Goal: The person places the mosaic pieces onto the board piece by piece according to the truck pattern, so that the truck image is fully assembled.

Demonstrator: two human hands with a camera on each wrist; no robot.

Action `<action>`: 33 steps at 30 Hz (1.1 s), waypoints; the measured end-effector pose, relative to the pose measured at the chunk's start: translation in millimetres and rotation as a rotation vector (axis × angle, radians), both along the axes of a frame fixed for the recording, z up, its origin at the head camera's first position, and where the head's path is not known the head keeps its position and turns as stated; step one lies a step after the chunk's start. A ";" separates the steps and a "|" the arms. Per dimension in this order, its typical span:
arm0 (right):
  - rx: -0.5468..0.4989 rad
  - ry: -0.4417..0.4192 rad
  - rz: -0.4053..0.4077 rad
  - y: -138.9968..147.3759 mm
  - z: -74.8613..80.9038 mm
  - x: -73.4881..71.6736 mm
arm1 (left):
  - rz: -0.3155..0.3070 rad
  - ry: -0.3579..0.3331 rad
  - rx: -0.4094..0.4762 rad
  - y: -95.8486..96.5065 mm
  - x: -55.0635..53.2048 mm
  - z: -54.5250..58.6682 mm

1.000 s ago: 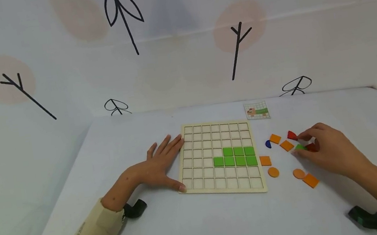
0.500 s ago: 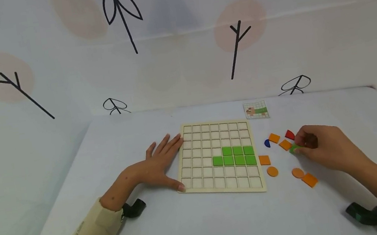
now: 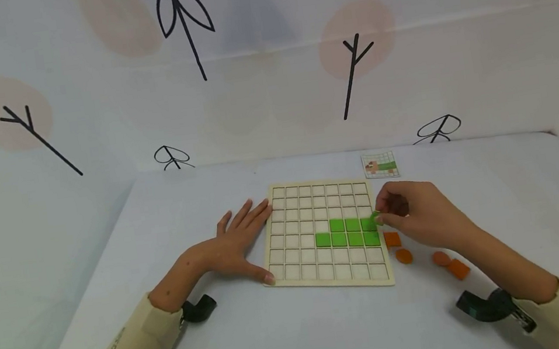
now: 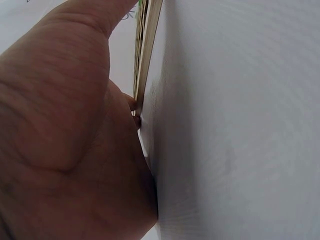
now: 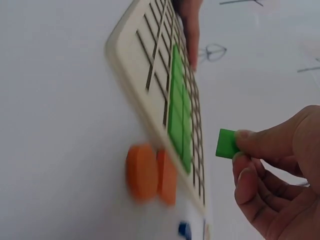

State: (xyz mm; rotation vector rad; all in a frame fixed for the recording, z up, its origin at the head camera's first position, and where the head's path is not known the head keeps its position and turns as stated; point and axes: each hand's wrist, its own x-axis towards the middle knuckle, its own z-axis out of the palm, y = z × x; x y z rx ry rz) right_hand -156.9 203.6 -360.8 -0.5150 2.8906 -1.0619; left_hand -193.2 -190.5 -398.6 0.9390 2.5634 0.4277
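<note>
A square wooden grid board (image 3: 328, 283) lies flat, with several green square tiles (image 3: 339, 240) set in two rows of its cells. My left hand (image 3: 233, 248) rests at the board's left edge, fingers spread, thumb at the near corner. Between thumb and fingertips, my right hand (image 3: 417, 215) pinches one more green square tile (image 5: 227, 143). In the head view this tile overlaps the board's right edge, beside the green rows. The left wrist view is mostly filled by the left palm (image 4: 55, 110) and the tabletop.
Right of the board lie an orange square (image 3: 392, 239), an orange disc (image 3: 404, 256) and another disc (image 3: 441, 258) beside another square (image 3: 459, 269). A small pattern card (image 3: 381, 165) lies beyond the board. A blue piece (image 5: 185, 230) shows in the right wrist view.
My right hand has picked the green tile from among the loose pieces and carried it left to the board's right edge. The left hand has stayed in place.
</note>
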 end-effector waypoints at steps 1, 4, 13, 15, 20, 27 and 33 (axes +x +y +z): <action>-0.015 0.002 0.017 -6.1 0.8 -1.9 | 0.001 0.000 -0.001 -0.1 0.2 -0.3; -0.044 0.008 0.053 -22.7 1.2 -8.4 | 0.000 0.001 -0.002 0.0 0.1 -1.0; -0.081 0.003 0.124 -57.3 -11.1 -25.7 | -0.004 -0.003 0.000 0.6 -1.4 -0.1; -0.082 0.000 0.133 -63.2 -14.6 -29.0 | -0.004 0.000 -0.002 0.2 -1.4 -0.1; -0.064 0.010 0.160 -76.0 -22.5 -35.5 | 0.003 -0.003 -0.004 -0.5 -0.5 0.3; -0.077 0.008 0.159 -82.8 -30.3 -39.0 | 0.007 -0.003 -0.008 -0.1 0.4 0.4; -0.052 0.025 0.169 -81.4 -34.4 -37.4 | 0.003 -0.002 -0.005 0.2 -0.1 -0.4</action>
